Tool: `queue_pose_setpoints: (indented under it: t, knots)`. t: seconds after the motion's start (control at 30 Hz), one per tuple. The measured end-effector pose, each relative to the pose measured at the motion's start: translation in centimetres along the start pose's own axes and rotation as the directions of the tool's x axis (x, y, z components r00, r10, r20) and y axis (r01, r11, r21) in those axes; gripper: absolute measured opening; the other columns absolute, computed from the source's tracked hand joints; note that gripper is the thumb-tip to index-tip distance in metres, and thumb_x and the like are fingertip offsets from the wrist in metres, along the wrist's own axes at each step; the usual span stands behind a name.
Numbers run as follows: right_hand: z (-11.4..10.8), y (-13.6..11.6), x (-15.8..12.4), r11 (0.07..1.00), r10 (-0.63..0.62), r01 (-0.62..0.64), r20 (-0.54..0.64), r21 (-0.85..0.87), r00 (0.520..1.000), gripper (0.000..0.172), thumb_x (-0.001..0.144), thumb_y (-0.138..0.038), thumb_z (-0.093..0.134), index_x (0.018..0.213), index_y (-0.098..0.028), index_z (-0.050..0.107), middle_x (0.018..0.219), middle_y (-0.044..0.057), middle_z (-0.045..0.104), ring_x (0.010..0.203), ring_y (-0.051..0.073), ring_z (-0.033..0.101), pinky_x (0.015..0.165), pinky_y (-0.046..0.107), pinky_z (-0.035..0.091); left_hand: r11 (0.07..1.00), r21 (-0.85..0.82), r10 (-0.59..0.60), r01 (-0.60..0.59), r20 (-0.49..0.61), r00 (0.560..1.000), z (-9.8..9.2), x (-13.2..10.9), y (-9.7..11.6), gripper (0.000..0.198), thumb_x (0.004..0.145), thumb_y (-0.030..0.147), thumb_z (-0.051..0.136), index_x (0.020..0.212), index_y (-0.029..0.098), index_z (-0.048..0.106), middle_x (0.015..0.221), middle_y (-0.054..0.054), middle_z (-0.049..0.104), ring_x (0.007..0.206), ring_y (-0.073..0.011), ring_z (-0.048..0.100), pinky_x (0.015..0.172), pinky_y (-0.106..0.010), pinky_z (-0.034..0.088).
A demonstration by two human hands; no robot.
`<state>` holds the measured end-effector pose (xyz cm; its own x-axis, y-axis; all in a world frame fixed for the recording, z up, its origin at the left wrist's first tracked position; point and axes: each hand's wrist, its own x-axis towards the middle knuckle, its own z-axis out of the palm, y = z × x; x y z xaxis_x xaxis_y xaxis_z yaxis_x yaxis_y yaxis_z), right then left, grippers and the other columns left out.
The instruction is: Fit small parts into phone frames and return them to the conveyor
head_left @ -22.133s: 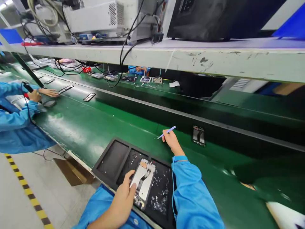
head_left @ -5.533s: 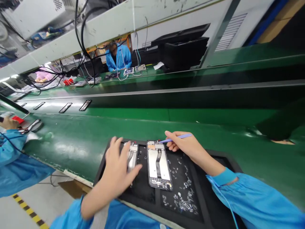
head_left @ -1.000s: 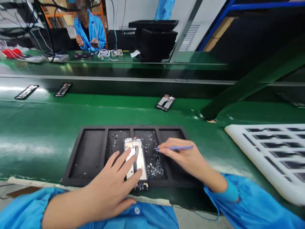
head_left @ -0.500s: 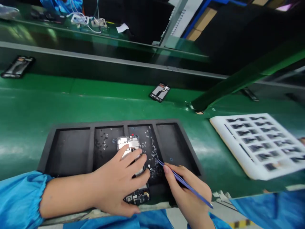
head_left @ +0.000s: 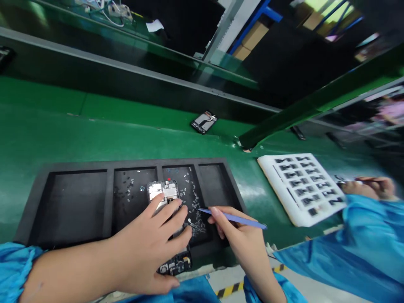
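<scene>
A black foam tray with several compartments lies on the green belt in front of me. An opened phone frame rests across its middle compartments. My left hand lies flat on the phone frame with fingers spread, pressing it down. My right hand pinches a thin blue stick tool, whose tip points left at a scatter of small loose parts in the tray beside the phone.
A white foam tray with rows of small dark parts lies to the right. A co-worker's hand and blue sleeve reach in beside it. Another phone frame lies farther up the green conveyor.
The view has swung right and tilted. My right hand lifted the blue tool so it lies nearly level, tip still at the loose parts. My left hand stays on the phone frame.
</scene>
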<state>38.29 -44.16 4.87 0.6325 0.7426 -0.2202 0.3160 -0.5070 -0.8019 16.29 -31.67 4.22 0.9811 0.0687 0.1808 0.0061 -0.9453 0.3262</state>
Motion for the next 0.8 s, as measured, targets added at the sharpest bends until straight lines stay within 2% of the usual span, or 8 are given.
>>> queue_pose_setpoints:
  t: [0.2, 0.4, 0.5, 0.6, 0.63, 0.67, 0.73, 0.8]
  knots:
    - [0.0, -0.3, 1.1, 0.978, 0.089, -0.11, 0.124, 0.177, 0.988, 0.041, 0.082, -0.056, 0.072, 0.08, -0.014, 0.071, 0.062, 0.003, 0.067, 0.043, 0.009, 0.05, 0.041, 0.02, 0.039, 0.999, 0.047, 0.004, 0.002, -0.143, 0.99, 0.5, 0.1, -0.2, 0.067, 0.085, 0.075, 0.05, 0.129, 0.026, 0.063, 0.139, -0.012, 0.057, 0.13, -0.0362, 0.046, 0.115, -0.056, 0.016]
    - [0.8, -1.5, 1.6, 0.999, 0.018, -0.022, 0.095, 0.037, 0.995, 0.044, 0.089, -0.055, 0.063, 0.07, -0.015, 0.068, 0.054, 0.0, 0.06, 0.046, 0.01, 0.051, 0.047, 0.022, 0.043, 0.993, 0.113, 0.052, -0.018, -0.309, 0.95, 1.3, 0.2, -0.5, 0.065, 0.082, 0.077, 0.05, 0.118, 0.027, 0.07, 0.129, -0.01, 0.064, 0.125, -0.0344, 0.048, 0.118, -0.052, 0.009]
    - [0.5, -2.4, 1.7, 0.996, -0.052, 0.059, 0.099, -0.072, 0.994, 0.041, 0.093, -0.048, 0.058, 0.069, -0.016, 0.065, 0.056, 0.0, 0.059, 0.048, 0.01, 0.051, 0.046, 0.022, 0.04, 0.993, 0.111, 0.064, -0.033, -0.29, 0.955, 1.4, 0.2, -0.7, 0.063, 0.084, 0.075, 0.05, 0.119, 0.026, 0.07, 0.13, -0.011, 0.063, 0.125, -0.0344, 0.048, 0.118, -0.052, 0.009]
    - [-0.8, -4.2, 1.7, 0.99, -0.143, 0.143, 0.062, -0.005, 0.988, 0.03, 0.093, -0.045, 0.06, 0.099, -0.017, 0.066, 0.055, -0.005, 0.054, 0.043, 0.01, 0.049, 0.041, 0.022, 0.037, 0.998, 0.063, 0.041, -0.026, -0.259, 0.965, 1.4, 0.0, -0.8, 0.066, 0.084, 0.074, 0.05, 0.123, 0.024, 0.067, 0.133, -0.014, 0.061, 0.127, -0.037, 0.048, 0.115, -0.055, 0.012]
    - [-1.3, -5.1, 1.8, 0.982, -0.185, 0.183, 0.039, 0.05, 0.982, 0.034, 0.092, -0.045, 0.061, 0.112, -0.017, 0.062, 0.055, -0.007, 0.053, 0.043, 0.011, 0.05, 0.041, 0.022, 0.039, 0.999, 0.041, 0.035, -0.026, -0.236, 0.971, 1.4, 0.0, -0.8, 0.067, 0.085, 0.074, 0.05, 0.126, 0.023, 0.065, 0.136, -0.015, 0.059, 0.128, -0.0379, 0.047, 0.115, -0.056, 0.014]
    - [-1.7, -6.0, 2.0, 0.969, -0.232, 0.228, 0.034, 0.094, 0.972, 0.035, 0.092, -0.044, 0.063, 0.114, -0.017, 0.06, 0.055, -0.008, 0.053, 0.043, 0.011, 0.052, 0.042, 0.022, 0.042, 0.999, 0.023, 0.038, -0.034, -0.195, 0.98, 1.3, -0.1, -0.7, 0.067, 0.086, 0.072, 0.049, 0.13, 0.023, 0.062, 0.139, -0.015, 0.056, 0.131, -0.0384, 0.046, 0.114, -0.057, 0.016]
    - [-2.0, -7.8, 2.8, 0.941, -0.323, 0.31, 0.089, 0.138, 0.942, 0.024, 0.092, -0.041, 0.065, 0.093, -0.017, 0.063, 0.057, -0.004, 0.06, 0.047, 0.011, 0.059, 0.045, 0.022, 0.045, 0.999, 0.0, 0.04, -0.04, -0.104, 0.994, 0.9, -0.2, -0.6, 0.068, 0.088, 0.07, 0.047, 0.136, 0.021, 0.056, 0.144, -0.017, 0.051, 0.135, -0.0394, 0.041, 0.114, -0.059, 0.018]
    - [-1.3, -9.4, 4.2, 0.888, -0.438, 0.406, 0.126, 0.216, 0.89, 0.023, 0.092, -0.037, 0.067, 0.081, -0.018, 0.062, 0.059, -0.001, 0.065, 0.048, 0.012, 0.062, 0.045, 0.022, 0.047, 0.999, 0.002, 0.038, -0.038, -0.031, 0.999, 0.6, -0.3, -0.3, 0.071, 0.089, 0.068, 0.048, 0.138, 0.017, 0.052, 0.148, -0.021, 0.046, 0.138, -0.0415, 0.038, 0.115, -0.06, 0.021]
